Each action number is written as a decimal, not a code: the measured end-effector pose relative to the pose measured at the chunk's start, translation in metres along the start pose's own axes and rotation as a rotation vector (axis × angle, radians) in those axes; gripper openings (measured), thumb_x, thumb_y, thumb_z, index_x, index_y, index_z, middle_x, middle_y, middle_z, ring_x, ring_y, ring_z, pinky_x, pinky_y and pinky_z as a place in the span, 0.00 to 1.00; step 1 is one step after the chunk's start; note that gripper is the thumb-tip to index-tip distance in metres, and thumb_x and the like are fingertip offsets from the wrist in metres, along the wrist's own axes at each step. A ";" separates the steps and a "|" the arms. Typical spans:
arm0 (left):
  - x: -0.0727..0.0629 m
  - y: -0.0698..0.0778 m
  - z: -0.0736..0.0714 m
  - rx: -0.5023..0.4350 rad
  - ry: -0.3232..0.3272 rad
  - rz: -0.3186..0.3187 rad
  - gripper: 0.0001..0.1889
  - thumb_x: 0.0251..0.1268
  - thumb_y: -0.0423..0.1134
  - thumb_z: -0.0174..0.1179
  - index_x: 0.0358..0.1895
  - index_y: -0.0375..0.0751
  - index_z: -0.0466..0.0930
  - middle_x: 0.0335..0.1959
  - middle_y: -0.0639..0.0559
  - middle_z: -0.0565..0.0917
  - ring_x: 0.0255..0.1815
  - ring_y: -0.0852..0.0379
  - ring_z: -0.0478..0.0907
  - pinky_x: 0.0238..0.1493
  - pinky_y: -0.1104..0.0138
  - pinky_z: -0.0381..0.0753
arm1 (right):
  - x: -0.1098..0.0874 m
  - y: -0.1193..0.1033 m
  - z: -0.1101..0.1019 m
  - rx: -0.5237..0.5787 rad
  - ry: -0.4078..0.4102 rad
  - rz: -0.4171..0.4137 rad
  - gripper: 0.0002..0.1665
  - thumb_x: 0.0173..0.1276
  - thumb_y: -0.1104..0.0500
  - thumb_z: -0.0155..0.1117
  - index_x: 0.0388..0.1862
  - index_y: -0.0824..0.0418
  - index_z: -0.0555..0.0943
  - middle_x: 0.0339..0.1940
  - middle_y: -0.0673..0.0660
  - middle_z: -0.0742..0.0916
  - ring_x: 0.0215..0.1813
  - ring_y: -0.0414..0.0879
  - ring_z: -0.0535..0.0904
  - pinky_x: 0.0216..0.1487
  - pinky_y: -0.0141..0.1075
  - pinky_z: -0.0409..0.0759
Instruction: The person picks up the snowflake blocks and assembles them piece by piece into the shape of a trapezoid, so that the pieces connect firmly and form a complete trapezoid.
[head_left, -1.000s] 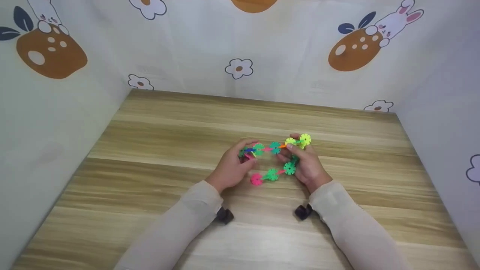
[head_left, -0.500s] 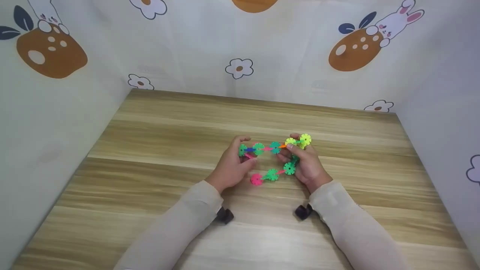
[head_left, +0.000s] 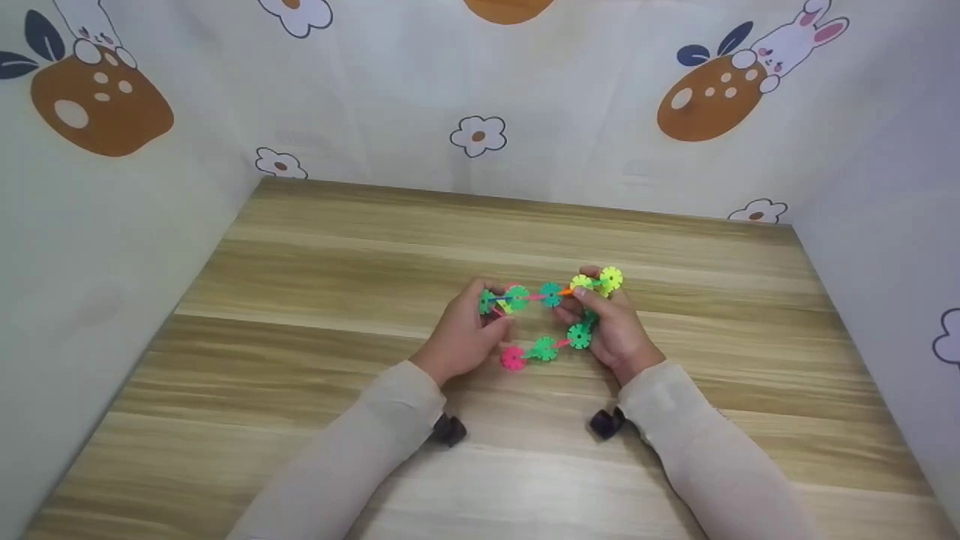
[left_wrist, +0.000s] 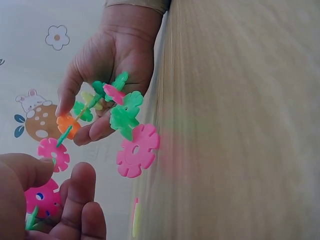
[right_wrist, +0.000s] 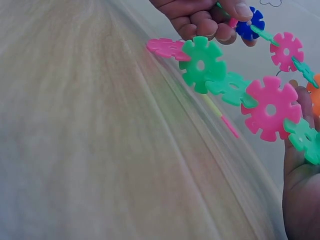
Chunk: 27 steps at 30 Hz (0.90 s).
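Observation:
A chain of interlocking flower-shaped plastic discs (head_left: 551, 295), green, pink, blue, orange and yellow, loops between both hands above the table. My left hand (head_left: 459, 334) pinches its left stretch; a blue disc (right_wrist: 250, 24) shows by the thumb in the right wrist view. My right hand (head_left: 619, 334) holds the chain by its yellow and orange discs, thumb on top. From the right palm a lower branch runs back leftward, ending in a pink disc (head_left: 513, 358) that hangs free. Fingers and overlapping discs hide some joints.
The wood-grain table (head_left: 337, 255) lies under the hands. Printed cloth walls (head_left: 390, 90) stand at the back and sides. A black wrist camera (head_left: 450, 431) sits below the left cuff, another black camera (head_left: 606, 424) below the right.
The left fingers lifted away from the chain half a second ago and are now curled back onto it. The blue disc has turned nearly edge-on. The right hand keeps its place.

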<state>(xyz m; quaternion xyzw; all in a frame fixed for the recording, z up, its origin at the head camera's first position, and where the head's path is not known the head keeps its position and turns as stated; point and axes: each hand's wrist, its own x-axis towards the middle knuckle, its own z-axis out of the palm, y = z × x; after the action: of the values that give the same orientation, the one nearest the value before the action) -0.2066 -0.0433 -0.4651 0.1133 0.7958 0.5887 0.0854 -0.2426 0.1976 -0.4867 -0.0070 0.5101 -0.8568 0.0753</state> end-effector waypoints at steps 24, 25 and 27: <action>0.003 -0.005 -0.005 -0.037 -0.178 -0.085 0.06 0.74 0.36 0.55 0.45 0.37 0.79 0.32 0.53 0.78 0.32 0.56 0.74 0.34 0.67 0.75 | -0.001 0.000 -0.002 -0.099 -0.104 0.082 0.23 0.80 0.66 0.54 0.69 0.62 0.64 0.43 0.55 0.90 0.43 0.46 0.90 0.50 0.41 0.89; 0.003 -0.006 -0.005 -0.082 -0.149 -0.102 0.06 0.73 0.35 0.53 0.43 0.38 0.78 0.30 0.53 0.77 0.30 0.56 0.73 0.32 0.67 0.74 | -0.001 0.000 -0.002 -0.099 -0.118 0.090 0.22 0.81 0.66 0.53 0.69 0.61 0.64 0.46 0.55 0.90 0.45 0.47 0.91 0.52 0.43 0.89; 0.005 -0.007 -0.006 -0.184 -0.083 -0.144 0.05 0.73 0.34 0.50 0.41 0.39 0.75 0.28 0.52 0.74 0.27 0.55 0.70 0.29 0.68 0.71 | -0.001 -0.001 -0.003 -0.100 -0.141 0.109 0.22 0.82 0.65 0.51 0.71 0.59 0.63 0.52 0.57 0.90 0.50 0.49 0.90 0.56 0.45 0.88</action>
<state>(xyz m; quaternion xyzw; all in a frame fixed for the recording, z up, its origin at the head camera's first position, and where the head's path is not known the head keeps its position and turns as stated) -0.2136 -0.0497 -0.4697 0.0716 0.7405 0.6462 0.1703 -0.2415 0.2004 -0.4870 -0.0434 0.5453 -0.8222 0.1572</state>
